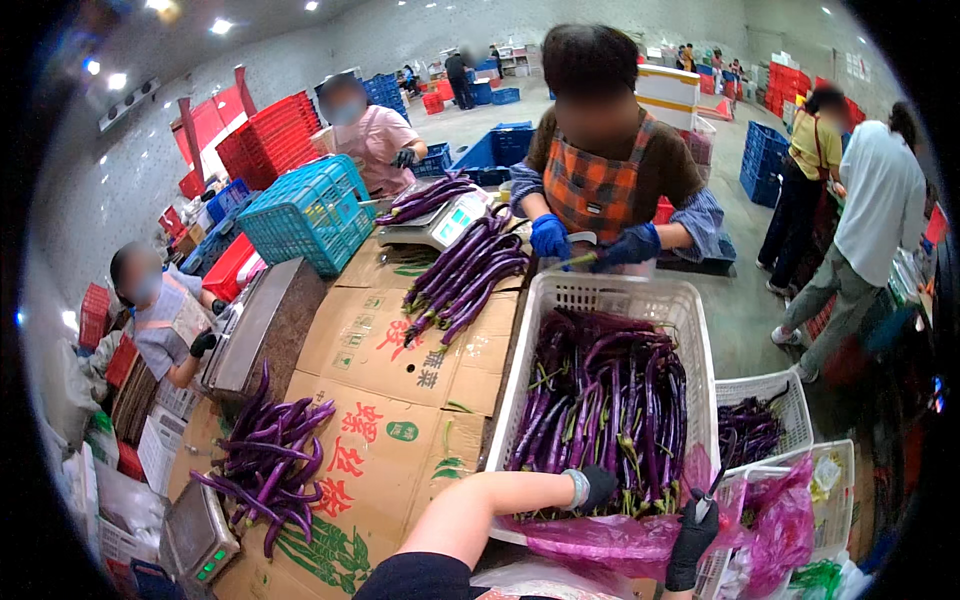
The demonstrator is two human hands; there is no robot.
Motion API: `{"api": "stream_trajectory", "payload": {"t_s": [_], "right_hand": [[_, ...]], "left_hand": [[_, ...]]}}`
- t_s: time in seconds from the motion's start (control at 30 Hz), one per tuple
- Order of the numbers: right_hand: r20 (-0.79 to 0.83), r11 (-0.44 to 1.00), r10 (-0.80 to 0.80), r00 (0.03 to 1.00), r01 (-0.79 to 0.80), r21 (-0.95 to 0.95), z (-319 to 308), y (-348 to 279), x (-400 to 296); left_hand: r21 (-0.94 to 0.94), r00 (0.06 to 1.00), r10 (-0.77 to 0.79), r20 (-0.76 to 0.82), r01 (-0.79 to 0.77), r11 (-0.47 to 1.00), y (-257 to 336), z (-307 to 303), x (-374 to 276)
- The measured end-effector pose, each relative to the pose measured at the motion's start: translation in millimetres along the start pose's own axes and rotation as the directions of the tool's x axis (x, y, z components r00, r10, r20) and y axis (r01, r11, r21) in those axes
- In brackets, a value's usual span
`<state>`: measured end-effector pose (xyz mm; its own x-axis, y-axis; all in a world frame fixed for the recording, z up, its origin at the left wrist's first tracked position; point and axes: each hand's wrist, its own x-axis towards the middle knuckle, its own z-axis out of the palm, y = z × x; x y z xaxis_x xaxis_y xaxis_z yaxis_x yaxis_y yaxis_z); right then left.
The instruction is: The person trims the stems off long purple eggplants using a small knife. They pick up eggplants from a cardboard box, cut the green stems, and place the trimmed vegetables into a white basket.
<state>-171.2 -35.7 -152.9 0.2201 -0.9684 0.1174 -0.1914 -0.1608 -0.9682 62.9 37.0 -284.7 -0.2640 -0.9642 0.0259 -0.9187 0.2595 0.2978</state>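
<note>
A white plastic crate [698, 330] in front of me holds many long purple eggplants [600, 405], their green stems mostly towards me. My left hand [598, 486], in a black glove, rests in the crate over the stem ends; its fingers are hidden, so I cannot tell whether it grips any. My right hand [691, 536], also black-gloved, is at the crate's near right corner. It is shut on a knife [721, 472], whose slim, dark blade points up and away. Pink plastic film [600, 541] hangs over the crate's near rim.
Left of the crate, flattened cardboard [390, 435] bears two eggplant piles [274, 457] [472, 277]. Scales [435, 225] [196, 529] stand beside them. A co-worker [592, 165] opposite holds a curved blade. More crates [799, 420] stand at the right; a blue crate [307, 217] is far left.
</note>
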Motion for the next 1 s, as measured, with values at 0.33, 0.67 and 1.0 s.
{"api": "stream_trajectory", "payload": {"t_s": [0.33,0.67,1.0], "right_hand": [[-0.019,0.999,-0.018,1.000,0.017,-0.050,1,-11,0],[-0.104,0.990,-0.067,0.992,0.052,-0.134,13,0,6],[-0.036,0.977,-0.099,0.994,0.090,-0.195,28,-11,14]], "left_hand": [[0.240,0.989,0.088,-0.115,-0.058,0.969,11,20,45],[0.147,0.999,0.042,-0.002,-0.041,0.988,18,4,64],[0.135,0.997,0.070,0.016,-0.071,0.988,12,-32,45]]}}
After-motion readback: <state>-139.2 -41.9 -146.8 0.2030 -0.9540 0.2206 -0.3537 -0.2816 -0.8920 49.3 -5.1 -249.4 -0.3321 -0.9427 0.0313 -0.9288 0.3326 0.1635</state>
